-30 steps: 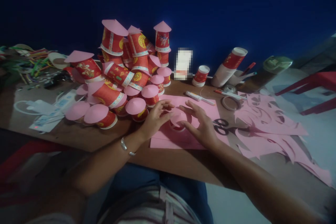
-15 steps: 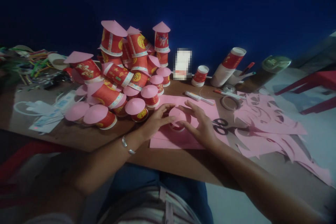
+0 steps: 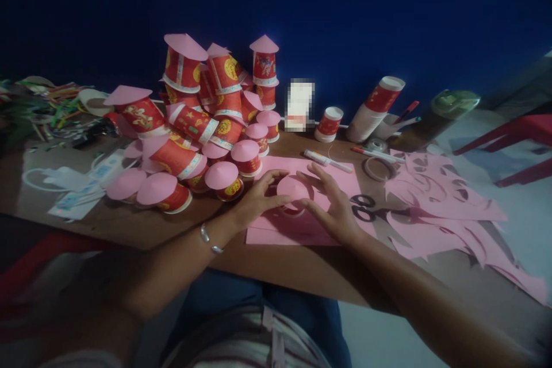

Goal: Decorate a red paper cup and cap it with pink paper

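Observation:
A small pink paper cone (image 3: 294,187) tops a red paper cup (image 3: 293,211) standing on pink paper sheets in front of me. The cone hides most of the cup. My left hand (image 3: 264,196) curves around the cone's left side, thumb and fingers apart, with the thumb tip at its front edge. On the other side, my right hand (image 3: 331,202) has its fingers spread, their tips at or over the cone's right edge. Whether the fingertips press on the paper I cannot tell. Black-handled scissors (image 3: 363,208) lie just right of my right hand.
Many red cups with pink cone tops (image 3: 175,158) are piled at left. A white power strip (image 3: 88,184) lies beyond them. Right of me are pink paper scraps (image 3: 435,190), a tape roll (image 3: 379,168), a glue tube (image 3: 317,157), a cup stack (image 3: 374,112) and a bottle (image 3: 431,121).
My right hand has shifted slightly right, its fingertips moving outward on the cone. My left hand stays almost in place. The cup and cone have barely moved.

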Available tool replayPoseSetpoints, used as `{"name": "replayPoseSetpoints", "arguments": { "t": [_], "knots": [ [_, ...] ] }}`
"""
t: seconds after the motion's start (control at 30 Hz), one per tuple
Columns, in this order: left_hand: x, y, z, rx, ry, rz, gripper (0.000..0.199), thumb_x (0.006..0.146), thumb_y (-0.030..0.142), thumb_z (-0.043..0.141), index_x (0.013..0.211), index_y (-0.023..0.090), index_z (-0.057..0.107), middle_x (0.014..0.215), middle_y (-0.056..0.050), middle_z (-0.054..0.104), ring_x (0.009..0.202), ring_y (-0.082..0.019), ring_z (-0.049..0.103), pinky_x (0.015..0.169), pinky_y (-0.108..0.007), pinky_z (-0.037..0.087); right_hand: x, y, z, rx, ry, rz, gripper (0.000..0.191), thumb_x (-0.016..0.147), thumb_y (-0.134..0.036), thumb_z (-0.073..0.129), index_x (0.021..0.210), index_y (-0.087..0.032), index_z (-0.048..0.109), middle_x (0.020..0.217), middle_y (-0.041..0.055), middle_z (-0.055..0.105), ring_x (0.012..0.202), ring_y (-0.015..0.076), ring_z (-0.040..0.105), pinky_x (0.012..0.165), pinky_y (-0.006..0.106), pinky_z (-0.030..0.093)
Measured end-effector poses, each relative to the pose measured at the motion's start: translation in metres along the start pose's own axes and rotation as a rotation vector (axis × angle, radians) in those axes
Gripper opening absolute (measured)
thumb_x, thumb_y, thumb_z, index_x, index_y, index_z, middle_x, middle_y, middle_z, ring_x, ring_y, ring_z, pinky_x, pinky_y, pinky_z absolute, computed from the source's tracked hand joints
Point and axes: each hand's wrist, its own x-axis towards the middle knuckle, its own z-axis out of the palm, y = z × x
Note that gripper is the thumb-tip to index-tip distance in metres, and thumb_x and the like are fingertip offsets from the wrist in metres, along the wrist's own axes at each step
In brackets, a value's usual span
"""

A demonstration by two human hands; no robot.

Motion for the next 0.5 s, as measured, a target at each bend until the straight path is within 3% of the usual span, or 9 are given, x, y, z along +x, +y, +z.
{"name": "replayPoseSetpoints", "arguments": {
  "t": [0.23, 0.5],
  "knots": [
    [0.0015, -0.0005, -0.0013, 0.013, -0.035, -0.008, 0.063, 0.075, 0.037, 0.085, 0.131, 0.024, 0.059, 0.143, -0.012, 0.057, 0.131, -0.029, 0.056, 0.106, -0.043, 0.050, 0.0011, 0.0003, -0.0022, -0.009, -0.025, -0.006, 0.074, 0.095, -0.039, 0.070, 0.159, -0.030, 0.032, 0.143, 0.0155, 0.064, 0.137, 0.0325, 0.059, 0.114, 0.060, 0.046],
    [0.0018, -0.0004, -0.0011, -0.045, -0.036, -0.042, 0.065, 0.074, 0.037, 0.086, 0.131, 0.022, 0.059, 0.140, -0.012, 0.059, 0.127, -0.029, 0.059, 0.102, -0.041, 0.052, 0.0026, 0.0056, 0.0048, 0.203, 0.042, 0.074, 0.060, 0.101, -0.038, 0.061, 0.155, -0.029, 0.036, 0.151, 0.0147, 0.057, 0.144, 0.0279, 0.052, 0.120, 0.062, 0.038]
  ]
}}
